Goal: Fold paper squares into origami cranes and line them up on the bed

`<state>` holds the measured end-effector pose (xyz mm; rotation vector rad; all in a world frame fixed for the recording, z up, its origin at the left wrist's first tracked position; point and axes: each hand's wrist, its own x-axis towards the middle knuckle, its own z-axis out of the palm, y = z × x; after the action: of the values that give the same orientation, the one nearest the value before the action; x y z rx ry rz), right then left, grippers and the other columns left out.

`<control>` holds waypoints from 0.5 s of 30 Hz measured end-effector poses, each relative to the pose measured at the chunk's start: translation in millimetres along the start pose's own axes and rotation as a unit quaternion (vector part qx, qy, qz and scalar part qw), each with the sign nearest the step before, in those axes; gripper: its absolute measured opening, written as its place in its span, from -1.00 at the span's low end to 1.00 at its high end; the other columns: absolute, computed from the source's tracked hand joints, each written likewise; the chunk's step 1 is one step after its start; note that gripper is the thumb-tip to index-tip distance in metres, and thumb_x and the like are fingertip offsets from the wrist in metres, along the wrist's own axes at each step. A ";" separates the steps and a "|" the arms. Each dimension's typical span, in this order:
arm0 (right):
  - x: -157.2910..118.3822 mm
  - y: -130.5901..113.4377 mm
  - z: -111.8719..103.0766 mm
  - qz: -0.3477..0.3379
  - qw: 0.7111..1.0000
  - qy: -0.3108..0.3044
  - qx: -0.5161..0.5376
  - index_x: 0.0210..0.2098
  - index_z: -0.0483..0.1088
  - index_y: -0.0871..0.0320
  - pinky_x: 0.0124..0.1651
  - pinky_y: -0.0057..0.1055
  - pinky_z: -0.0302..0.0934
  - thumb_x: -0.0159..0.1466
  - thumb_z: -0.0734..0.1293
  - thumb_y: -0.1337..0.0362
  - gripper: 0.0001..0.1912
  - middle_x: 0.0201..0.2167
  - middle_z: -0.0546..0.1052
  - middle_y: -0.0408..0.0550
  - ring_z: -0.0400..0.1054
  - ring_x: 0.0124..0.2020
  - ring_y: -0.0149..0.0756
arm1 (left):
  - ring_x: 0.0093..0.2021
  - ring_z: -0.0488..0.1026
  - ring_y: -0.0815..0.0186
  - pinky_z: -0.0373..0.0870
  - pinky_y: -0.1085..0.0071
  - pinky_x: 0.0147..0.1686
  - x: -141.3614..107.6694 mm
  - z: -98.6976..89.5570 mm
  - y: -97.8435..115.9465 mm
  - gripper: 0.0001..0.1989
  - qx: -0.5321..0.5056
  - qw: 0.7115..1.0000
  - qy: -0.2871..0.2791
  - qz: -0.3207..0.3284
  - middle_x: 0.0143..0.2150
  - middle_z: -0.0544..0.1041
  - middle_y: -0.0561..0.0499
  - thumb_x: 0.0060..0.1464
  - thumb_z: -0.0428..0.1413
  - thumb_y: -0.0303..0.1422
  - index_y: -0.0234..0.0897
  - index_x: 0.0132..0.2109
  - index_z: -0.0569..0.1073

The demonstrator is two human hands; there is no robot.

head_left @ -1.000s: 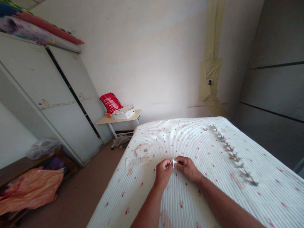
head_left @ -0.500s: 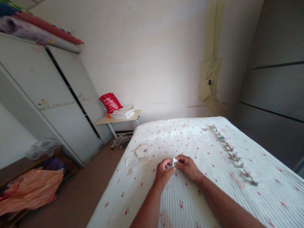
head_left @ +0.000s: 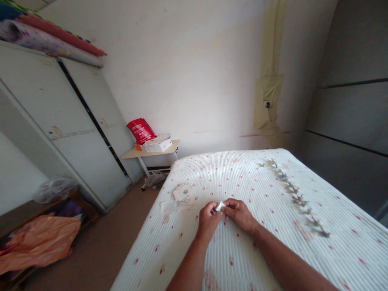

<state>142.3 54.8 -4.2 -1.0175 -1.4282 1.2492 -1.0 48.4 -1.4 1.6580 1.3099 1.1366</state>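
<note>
A small folded white paper piece (head_left: 220, 206) is pinched between both hands above the bed, near the middle. My left hand (head_left: 208, 218) grips its left side with thumb and fingers. On its right side my right hand (head_left: 239, 213) holds it with closed fingertips. Printed paper sheets (head_left: 183, 192) lie on the bedcover left of my hands. To the right, a row of several small folded paper figures (head_left: 298, 199) runs diagonally over the white, red-dotted bedcover (head_left: 242, 258).
Behind the bed's far left corner stands a small table (head_left: 130, 153) with a red bag (head_left: 141, 131) and a white box (head_left: 158, 146). Grey cabinets (head_left: 81, 137) stand at the left. An orange plastic bag (head_left: 39, 242) lies at the lower left.
The folded paper has tilted and turned between my fingertips, now lying more slanted. Both hands have stayed almost in place, with only slight finger movement.
</note>
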 end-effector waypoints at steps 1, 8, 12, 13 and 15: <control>-0.6 -1.5 0.8 0.003 1.000 -0.002 0.001 -0.50 0.38 0.19 -0.48 -0.48 0.12 0.04 0.34 0.08 -0.73 -0.61 0.39 -0.20 0.23 -0.60 -0.46 | -0.53 0.13 0.47 0.08 0.57 -0.51 0.0 -0.2 0.2 -0.92 0.002 1.000 0.004 0.002 -0.57 0.24 0.17 -0.18 0.02 -0.41 -0.33 -0.45 0.36; -1.1 -2.3 5.8 -0.001 1.000 -0.013 0.022 -0.48 0.26 0.14 -0.54 -0.49 0.11 0.05 0.32 0.03 -0.70 -0.62 0.34 -0.25 0.21 -0.64 -0.47 | -0.53 0.15 0.46 0.08 0.57 -0.52 0.3 0.7 1.8 -0.91 0.007 1.000 0.015 -0.005 -0.59 0.23 0.16 -0.17 0.01 -0.37 -0.32 -0.48 0.34; 0.2 1.2 5.0 -0.017 1.000 0.020 -0.009 -0.38 0.23 0.11 -0.56 -0.51 0.05 0.06 0.33 0.11 -0.75 -0.64 0.25 -0.31 0.13 -0.63 -0.49 | -0.54 0.12 0.47 0.07 0.57 -0.52 0.9 1.0 1.4 -0.92 -0.019 1.000 0.011 -0.006 -0.59 0.20 0.16 -0.19 -0.01 -0.40 -0.32 -0.49 0.33; 0.3 1.6 4.2 -0.028 0.999 0.031 -0.030 -0.36 0.24 0.12 -0.54 -0.52 0.04 0.06 0.33 0.14 -0.76 -0.63 0.25 -0.31 0.12 -0.61 -0.48 | -0.54 0.10 0.48 0.06 0.57 -0.53 1.2 0.8 1.0 -0.92 -0.028 1.000 0.008 -0.007 -0.59 0.19 0.16 -0.20 -0.01 -0.41 -0.33 -0.49 0.33; 0.4 1.6 2.4 -0.046 0.996 0.043 -0.068 -0.36 0.29 0.14 -0.50 -0.51 0.03 0.06 0.33 0.18 -0.80 -0.60 0.27 -0.27 0.12 -0.57 -0.48 | -0.55 0.07 0.49 0.03 0.57 -0.55 1.8 0.2 0.1 -0.92 -0.042 0.999 -0.001 -0.009 -0.60 0.16 0.17 -0.20 -0.02 -0.41 -0.33 -0.47 0.34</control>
<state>139.9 54.9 -5.8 -1.0722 -1.4917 1.0401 -0.6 50.1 -1.0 1.5831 1.2576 1.1625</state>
